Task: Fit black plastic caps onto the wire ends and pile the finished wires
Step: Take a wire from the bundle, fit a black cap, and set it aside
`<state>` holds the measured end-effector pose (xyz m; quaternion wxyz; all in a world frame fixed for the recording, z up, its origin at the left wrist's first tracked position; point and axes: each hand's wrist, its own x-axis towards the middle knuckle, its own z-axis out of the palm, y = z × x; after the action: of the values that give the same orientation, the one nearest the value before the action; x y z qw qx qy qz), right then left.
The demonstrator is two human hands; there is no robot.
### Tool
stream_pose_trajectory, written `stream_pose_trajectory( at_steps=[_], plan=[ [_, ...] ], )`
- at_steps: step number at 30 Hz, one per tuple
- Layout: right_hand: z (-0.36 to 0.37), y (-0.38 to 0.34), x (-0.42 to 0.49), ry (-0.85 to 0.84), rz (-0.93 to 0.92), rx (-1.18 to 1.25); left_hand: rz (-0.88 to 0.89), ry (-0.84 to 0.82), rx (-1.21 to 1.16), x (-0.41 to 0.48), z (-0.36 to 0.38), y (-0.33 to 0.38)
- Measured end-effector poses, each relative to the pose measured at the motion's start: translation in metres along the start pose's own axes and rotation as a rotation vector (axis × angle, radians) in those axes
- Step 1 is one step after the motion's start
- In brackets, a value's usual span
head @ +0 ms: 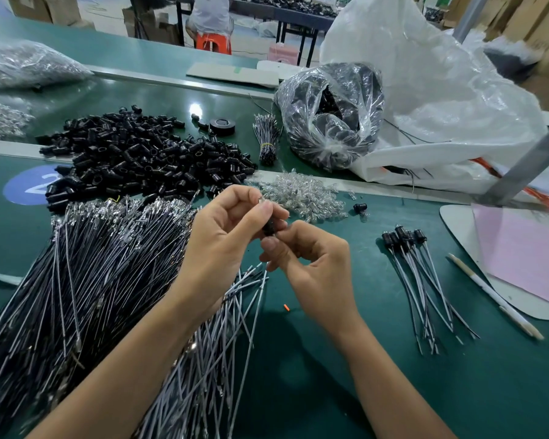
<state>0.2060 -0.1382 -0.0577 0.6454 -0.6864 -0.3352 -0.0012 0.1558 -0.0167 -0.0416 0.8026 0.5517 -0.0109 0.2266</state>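
Now, in the middle of the frame, the black cap (269, 229) is pinched from above in the grip of the left hand (229, 226) and from below by the right hand (314, 267), its wire (263, 280) pointed down, with the finished pile (404, 245) nearer the right hand.

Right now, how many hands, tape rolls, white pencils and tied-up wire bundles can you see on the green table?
Hands: 2 (left hand, right hand)
Black tape roll: 1
White pencil: 1
Tied wire bundle: 1
Total: 5
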Motion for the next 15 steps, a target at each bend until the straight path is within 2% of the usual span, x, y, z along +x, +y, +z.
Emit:
stream_pose_trajectory(
  at_steps=[4, 8, 15],
  plan=[
    [-0.0007, -0.0017, 0.0013, -0.033, 0.068, 0.129, 0.032, -0.035, 0.033, 0.0005, -0.0028, 0.0030],
    [-0.0015, -0.0032, 0.0015, -0.068, 0.092, 0.250, 0.011, -0.057, -0.045, 0.0012, -0.0042, 0.0049],
    [-0.0020, -0.0063, 0.0020, -0.082, 0.084, 0.272, 0.008, 0.025, -0.101, 0.0022, -0.0045, 0.0053]
  ],
)
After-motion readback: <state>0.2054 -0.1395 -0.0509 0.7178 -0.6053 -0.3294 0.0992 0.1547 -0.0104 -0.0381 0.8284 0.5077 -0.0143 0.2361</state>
